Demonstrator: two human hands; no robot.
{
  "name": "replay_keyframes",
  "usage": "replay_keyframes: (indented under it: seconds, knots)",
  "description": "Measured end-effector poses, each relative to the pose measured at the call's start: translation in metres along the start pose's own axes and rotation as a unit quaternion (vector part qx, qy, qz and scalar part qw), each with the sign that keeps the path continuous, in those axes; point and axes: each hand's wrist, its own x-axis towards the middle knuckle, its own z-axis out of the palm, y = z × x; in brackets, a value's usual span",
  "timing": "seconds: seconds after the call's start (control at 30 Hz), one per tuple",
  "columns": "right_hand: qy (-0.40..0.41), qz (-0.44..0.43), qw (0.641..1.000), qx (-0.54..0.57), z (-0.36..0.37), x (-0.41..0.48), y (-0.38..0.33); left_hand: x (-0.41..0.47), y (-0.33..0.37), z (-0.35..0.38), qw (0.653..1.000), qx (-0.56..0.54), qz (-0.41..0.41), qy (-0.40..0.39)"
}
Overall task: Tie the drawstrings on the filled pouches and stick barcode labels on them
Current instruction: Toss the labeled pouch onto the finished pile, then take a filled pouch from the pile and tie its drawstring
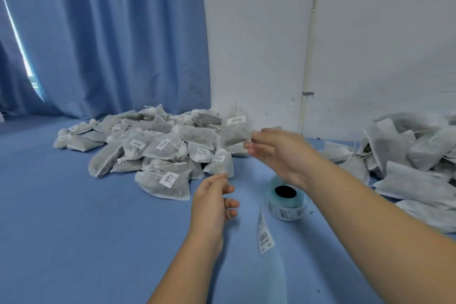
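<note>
While your left grip (213, 201) hangs slack, fingers apart, a blurred labelled pouch (234, 128) sits at your right grip (276, 153); whether clamped, cannot tell.

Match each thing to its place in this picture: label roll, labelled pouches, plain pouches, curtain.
Things:
1. label roll
2. labelled pouches
3. plain pouches
4. curtain

Places:
A. heap at far right
B. hanging at back left
C. centre, with a strip trailing toward the camera
D. heap at middle left

Pairs: 1-C, 2-D, 3-A, 4-B
</note>
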Motion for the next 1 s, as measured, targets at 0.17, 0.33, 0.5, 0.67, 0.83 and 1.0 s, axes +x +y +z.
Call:
replay_keyframes:
  seconds: [0.17, 0.33, 0.5, 0.67, 0.83, 1.0]
  knots:
    - [-0.007, -0.012, 0.998, -0.069, 0.012, 0.019, 0.001, 0.001, 0.005, 0.000, 0.999, -0.024, 0.011, -0.018]
    - [0.023, 0.031, 0.992, -0.120, -0.007, 0.000, 0.021, -0.003, 0.004, 0.003, 0.999, -0.008, 0.016, -0.040]
    - [0.063, 0.037, 0.991, -0.116, -0.034, -0.027, 0.019, -0.017, 0.010, 0.010, 0.996, -0.018, 0.022, -0.079]
    - [0.071, 0.030, 0.990, -0.116, -0.067, -0.066, 0.007, -0.036, 0.017, 0.030, 0.992, -0.031, 0.016, -0.119]
    - [0.078, 0.034, 0.991, -0.106, -0.107, -0.105, 0.001, -0.064, 0.015, 0.071, 0.985, 0.009, -0.003, -0.173]
    - [0.112, 0.041, 0.988, -0.102, -0.149, -0.141, 0.006, -0.097, 0.001, 0.121, 0.969, 0.090, -0.026, -0.230]
